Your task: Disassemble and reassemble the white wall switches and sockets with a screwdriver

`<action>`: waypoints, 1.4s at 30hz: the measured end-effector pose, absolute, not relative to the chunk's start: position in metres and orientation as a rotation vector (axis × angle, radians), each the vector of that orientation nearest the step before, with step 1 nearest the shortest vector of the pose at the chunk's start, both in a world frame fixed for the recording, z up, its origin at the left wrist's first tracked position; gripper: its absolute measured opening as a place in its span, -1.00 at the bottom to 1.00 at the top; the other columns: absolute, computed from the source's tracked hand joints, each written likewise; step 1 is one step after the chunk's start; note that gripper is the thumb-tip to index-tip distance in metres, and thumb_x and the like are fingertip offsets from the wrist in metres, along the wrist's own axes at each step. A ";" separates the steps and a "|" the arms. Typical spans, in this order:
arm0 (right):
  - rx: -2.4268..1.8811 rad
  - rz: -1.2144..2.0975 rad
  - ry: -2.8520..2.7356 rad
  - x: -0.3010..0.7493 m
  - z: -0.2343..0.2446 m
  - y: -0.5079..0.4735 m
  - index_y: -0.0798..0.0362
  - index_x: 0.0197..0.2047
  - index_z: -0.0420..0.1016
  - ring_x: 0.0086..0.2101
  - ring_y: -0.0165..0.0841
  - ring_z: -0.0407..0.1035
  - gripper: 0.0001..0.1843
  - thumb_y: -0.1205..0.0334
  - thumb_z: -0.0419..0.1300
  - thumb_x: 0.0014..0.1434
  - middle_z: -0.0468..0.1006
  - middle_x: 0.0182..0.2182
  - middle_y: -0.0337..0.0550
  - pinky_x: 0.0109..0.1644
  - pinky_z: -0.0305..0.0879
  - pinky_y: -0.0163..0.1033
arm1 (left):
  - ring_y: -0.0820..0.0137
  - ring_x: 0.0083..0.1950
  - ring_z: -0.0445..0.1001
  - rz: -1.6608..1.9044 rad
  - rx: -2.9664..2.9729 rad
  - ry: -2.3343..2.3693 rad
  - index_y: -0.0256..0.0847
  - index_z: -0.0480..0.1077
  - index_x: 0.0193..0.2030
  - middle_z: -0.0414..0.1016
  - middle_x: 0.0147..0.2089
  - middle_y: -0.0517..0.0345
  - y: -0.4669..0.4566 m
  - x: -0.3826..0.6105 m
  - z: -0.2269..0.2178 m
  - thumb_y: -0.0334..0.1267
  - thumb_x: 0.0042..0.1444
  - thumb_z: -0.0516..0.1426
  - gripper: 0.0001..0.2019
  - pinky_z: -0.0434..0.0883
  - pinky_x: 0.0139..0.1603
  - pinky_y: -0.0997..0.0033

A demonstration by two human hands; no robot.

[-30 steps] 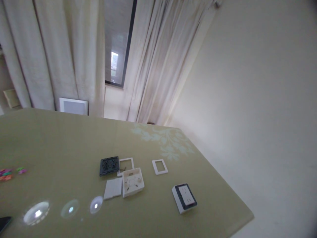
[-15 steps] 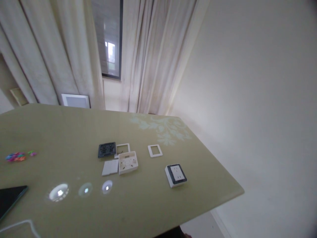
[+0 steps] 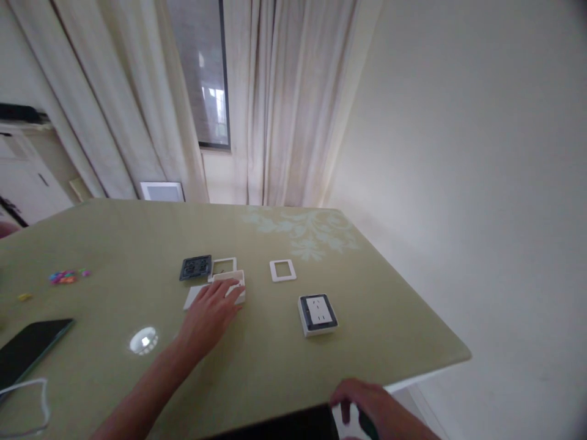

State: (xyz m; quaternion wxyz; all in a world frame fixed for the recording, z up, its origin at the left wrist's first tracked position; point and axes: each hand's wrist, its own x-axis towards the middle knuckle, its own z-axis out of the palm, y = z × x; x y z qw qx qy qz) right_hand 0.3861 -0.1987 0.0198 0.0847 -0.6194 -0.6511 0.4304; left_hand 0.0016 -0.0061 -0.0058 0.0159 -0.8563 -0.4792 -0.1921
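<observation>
My left hand (image 3: 213,308) reaches over a shallow white mounting box (image 3: 241,278), its fingers stretched across the box's near part. A white cover plate (image 3: 193,296) lies partly under that hand. Behind it are a dark grey socket back (image 3: 195,267) and a white square frame (image 3: 224,265). At the table's near edge is my right hand (image 3: 373,403), with bent fingers around a dark green, handle-like thing (image 3: 368,425), mostly hidden. Between the hands a white socket on its box (image 3: 318,314) lies face up, with a second white frame (image 3: 283,270) beyond it.
A black flat device (image 3: 32,348) and a white cable (image 3: 44,403) lie at the left. Small colourful pieces (image 3: 64,277) are farther back. A black edge (image 3: 284,426) shows at the bottom. The table (image 3: 367,269) ends near a wall at the right.
My left hand has come into view and reached the white mounting box. My right hand has risen at the near edge. The view has shifted slightly; the parts on the table appear unmoved.
</observation>
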 end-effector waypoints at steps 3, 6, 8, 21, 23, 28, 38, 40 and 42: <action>-1.828 0.812 -1.961 0.381 0.062 -0.155 -0.18 0.35 0.52 0.26 -0.01 0.44 -0.29 0.11 0.49 0.14 0.45 0.36 -0.01 0.39 0.30 -0.05 | -0.17 0.53 0.34 -0.529 -2.647 -1.476 -0.06 0.41 0.47 0.36 0.56 -0.15 0.024 -0.006 -0.013 -0.21 0.32 0.26 -0.43 0.26 0.51 -0.30; -1.948 0.552 -2.067 0.385 0.070 -0.104 -0.10 0.59 0.19 0.18 0.03 0.51 0.18 0.10 0.60 -0.01 0.12 0.54 0.11 0.35 0.37 0.06 | -0.08 0.56 0.32 -0.451 -2.702 -1.419 0.03 0.40 0.49 0.34 0.58 -0.06 0.042 -0.008 -0.023 -0.09 0.34 0.26 -0.42 0.15 0.58 -0.28; -1.950 0.548 -2.201 0.386 0.065 -0.075 -0.02 0.63 0.07 0.22 0.06 0.47 0.29 0.13 0.62 -0.04 0.11 0.53 0.19 0.34 0.36 0.08 | -0.01 0.55 0.36 -0.421 -2.732 -1.388 0.03 0.45 0.44 0.38 0.56 -0.05 0.050 -0.010 -0.027 -0.07 0.36 0.24 -0.48 0.16 0.59 -0.22; -1.712 0.605 -2.516 0.308 0.054 -0.022 0.10 0.27 0.49 0.04 0.03 0.54 -0.08 -0.12 0.64 -0.04 0.48 0.22 0.12 0.11 0.47 0.02 | -0.03 0.58 0.32 -0.413 -2.777 -1.421 -0.04 0.37 0.49 0.33 0.58 -0.14 0.043 -0.043 -0.017 -0.13 0.32 0.26 -0.39 0.14 0.60 -0.29; -1.632 0.604 -2.561 0.291 0.056 -0.015 0.10 0.30 0.49 0.05 0.04 0.54 -0.07 -0.19 0.61 0.00 0.48 0.24 0.15 0.13 0.47 0.04 | -0.03 0.61 0.26 -0.519 -2.860 -1.367 -0.07 0.31 0.53 0.26 0.62 -0.15 0.030 -0.028 -0.003 -0.11 0.32 0.27 -0.34 0.16 0.61 -0.25; -1.492 0.576 -2.607 0.289 0.073 0.025 0.05 0.27 0.56 0.14 -0.15 0.50 -0.52 -0.05 0.30 0.43 0.60 0.15 0.00 0.27 0.36 -0.12 | 0.03 0.55 0.34 -0.805 -3.165 -1.268 -0.03 0.23 0.58 0.33 0.58 -0.09 -0.001 0.033 0.018 0.04 0.47 0.15 -0.38 0.34 0.54 -0.14; -1.640 0.464 -2.670 0.282 0.035 0.088 0.09 0.07 0.58 0.05 -0.16 0.53 -0.72 0.07 0.33 0.44 0.61 0.07 -0.05 0.19 0.51 0.10 | -0.11 0.50 0.36 -0.900 -3.290 -1.480 -0.09 0.18 0.57 0.36 0.51 -0.23 -0.005 0.033 -0.024 -0.02 0.23 0.38 -0.15 0.37 0.51 -0.21; -1.608 0.458 -2.653 0.269 0.035 0.097 0.09 0.04 0.58 0.01 -0.19 0.54 -0.74 0.09 0.34 0.43 0.62 0.03 -0.07 0.15 0.51 0.06 | -0.14 0.49 0.37 -0.846 -3.291 -1.532 -0.10 0.19 0.56 0.37 0.49 -0.25 -0.005 0.029 -0.023 -0.02 0.16 0.42 -0.11 0.37 0.50 -0.23; -1.566 0.456 -2.605 0.256 0.044 0.105 0.10 -0.04 0.59 -0.06 -0.22 0.53 -0.80 0.15 0.37 0.38 0.63 -0.05 -0.08 0.09 0.49 -0.03 | -0.15 0.46 0.40 -0.817 -3.286 -1.551 -0.10 0.22 0.53 0.39 0.47 -0.23 -0.004 0.029 -0.021 -0.03 0.13 0.44 -0.11 0.39 0.49 -0.23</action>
